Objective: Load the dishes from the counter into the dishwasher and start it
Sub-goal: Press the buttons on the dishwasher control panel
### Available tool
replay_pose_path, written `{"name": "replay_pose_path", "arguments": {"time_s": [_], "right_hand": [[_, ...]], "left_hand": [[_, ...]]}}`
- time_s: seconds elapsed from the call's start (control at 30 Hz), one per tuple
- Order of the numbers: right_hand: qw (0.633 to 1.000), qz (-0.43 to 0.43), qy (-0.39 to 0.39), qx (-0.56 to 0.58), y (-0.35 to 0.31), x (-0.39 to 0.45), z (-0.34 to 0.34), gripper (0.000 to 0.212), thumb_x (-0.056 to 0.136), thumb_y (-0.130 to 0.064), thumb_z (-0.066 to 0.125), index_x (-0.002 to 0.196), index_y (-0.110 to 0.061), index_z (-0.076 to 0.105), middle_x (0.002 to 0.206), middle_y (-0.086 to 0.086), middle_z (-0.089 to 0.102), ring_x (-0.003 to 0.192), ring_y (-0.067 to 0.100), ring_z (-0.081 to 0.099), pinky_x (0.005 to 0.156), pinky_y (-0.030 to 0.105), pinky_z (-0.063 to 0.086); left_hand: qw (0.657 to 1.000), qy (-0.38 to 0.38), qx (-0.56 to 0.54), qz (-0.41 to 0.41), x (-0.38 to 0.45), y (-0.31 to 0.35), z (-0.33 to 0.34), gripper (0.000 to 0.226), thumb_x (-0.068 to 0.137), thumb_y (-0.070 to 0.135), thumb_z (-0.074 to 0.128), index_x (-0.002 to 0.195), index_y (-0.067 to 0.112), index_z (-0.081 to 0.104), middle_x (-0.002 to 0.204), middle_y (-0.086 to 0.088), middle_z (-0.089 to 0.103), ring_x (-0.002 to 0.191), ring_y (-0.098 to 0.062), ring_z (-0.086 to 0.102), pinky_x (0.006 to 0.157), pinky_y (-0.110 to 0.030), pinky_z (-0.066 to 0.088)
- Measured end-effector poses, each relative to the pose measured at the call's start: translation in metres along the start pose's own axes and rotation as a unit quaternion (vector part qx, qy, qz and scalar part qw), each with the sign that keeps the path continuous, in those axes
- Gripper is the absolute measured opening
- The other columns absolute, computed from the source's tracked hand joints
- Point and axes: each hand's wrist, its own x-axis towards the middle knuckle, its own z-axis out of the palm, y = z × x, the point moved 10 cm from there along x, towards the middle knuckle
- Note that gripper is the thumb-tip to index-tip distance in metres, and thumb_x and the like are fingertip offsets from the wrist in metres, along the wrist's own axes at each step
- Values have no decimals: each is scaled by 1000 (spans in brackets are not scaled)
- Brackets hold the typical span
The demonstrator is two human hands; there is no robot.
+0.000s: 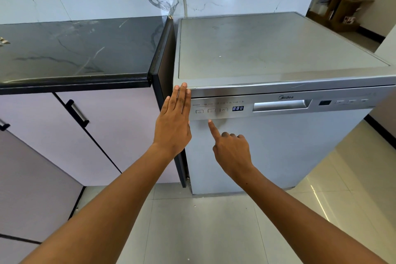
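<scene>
The dishwasher is standing shut just beside the dark bench, its door closed and its display glowing with three digits, so the step in hand looks to be the starting of the wash. The right hand is pointing: its forefinger is stretched up toward the row of small buttons on the control strip, the tip sitting just under the middle one, while the other fingers are curled into the palm and holding nothing. The left hand is lying flat with its fingers straight and pressed together, the tips touching the top left corner of the machine, seemingly steadying the person.

To do this well, the forefinger should be lifting only a little and pressing squarely on one button (the three sit close together, so a slanted touch may catch a neighbour). Which button starts the wash I cannot tell, since the marks are too small to read; watching the display for a change would be the check.

As for room, the recessed door handle lies well to the right of the buttons, apart from both hands. The bench edge and the cupboard side panel are close by the left wrist, while the tiled floor in front is giving free standing space.
</scene>
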Motion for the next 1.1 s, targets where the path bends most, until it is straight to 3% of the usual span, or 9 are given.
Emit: {"name": "replay_pose_path", "arguments": {"time_s": [0.1,0.23,0.33,0.4,0.5,0.63,0.73,0.87,1.1], "right_hand": [[998,-1,58,0,-1,-7,-4,66,88,-24,62,145,-16,29,72,9,67,58,21,62,64,30,50],[995,-5,100,-11,2,-14,-13,68,75,-25,75,136,-12,47,58,9,63,44,19,57,52,27,49],[999,-18,33,6,2,-17,-2,61,99,-29,42,149,-15,10,97,12,67,79,22,65,78,31,49],[1000,-11,20,15,7,-21,4,57,102,-31,28,150,-18,-1,107,9,65,88,21,63,84,31,47],[997,4,74,7,11,-26,0,57,100,-33,36,149,-17,12,93,10,69,73,21,64,70,29,49],[997,8,65,28,12,-28,3,54,101,-33,34,149,-19,14,90,8,68,67,17,59,61,24,40],[997,19,70,20,12,-30,0,53,97,-33,45,145,-16,29,74,7,67,51,14,45,51,21,35],[995,13,97,11,13,-28,-2,55,83,-34,66,132,-13,52,53,4,59,36,12,44,43,15,29],[997,2,78,28,14,-30,5,54,100,-39,31,148,-19,20,82,7,67,61,16,58,55,20,39]], "left_hand": [[1000,-8,5,-5,-1,1,-1,76,93,20,50,149,8,0,158,-12,-2,142,-24,-11,116,-35,-1],[1000,-9,2,-7,-1,2,-3,73,97,23,41,147,9,-11,157,-11,-12,142,-24,-17,115,-34,-7],[1000,-11,-6,-8,-2,2,-4,72,98,24,38,144,9,-16,156,-10,-15,143,-25,-16,115,-34,-8],[1000,-11,-8,-8,-2,1,-4,73,99,25,37,143,9,-18,156,-10,-17,143,-26,-16,116,-34,-7],[1000,-13,-14,-8,-2,2,-4,73,99,25,37,142,10,-20,156,-10,-18,143,-26,-17,116,-34,-8],[1000,-5,-20,-3,-2,3,-6,74,98,24,40,143,10,-17,156,-11,-15,141,-24,-20,116,-34,-7],[1000,0,-27,0,-2,3,-7,74,97,21,42,144,11,-13,157,-11,-11,139,-23,-20,115,-34,-7],[1000,0,-29,1,-2,4,-8,73,96,19,44,144,11,-12,157,-12,-9,142,-25,-14,114,-34,-7],[1000,1,-27,-4,-2,4,-7,74,95,18,44,144,11,-12,157,-12,-10,142,-25,-15,114,-34,-8]]}}
